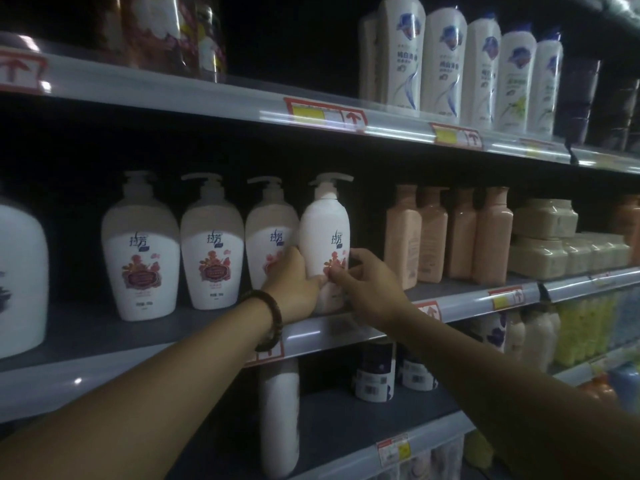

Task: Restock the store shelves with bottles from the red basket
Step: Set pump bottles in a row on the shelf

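A white pump bottle (325, 233) with a pink flower label stands at the front edge of the middle shelf (460, 308), rightmost in a row of matching pump bottles (211, 247). My left hand (292, 284), a dark bead bracelet on its wrist, grips the bottle's lower left side. My right hand (367, 289) holds the lower right side, its thumb and fingers curled around the label. The red basket is not in view.
Peach square bottles (450, 233) and beige tubs (547, 237) stand right of the bottle. White bottles (443, 67) line the top shelf. The shelf below holds a tall white bottle (278, 417) and small jars (375, 372). A large white bottle (20, 275) is at far left.
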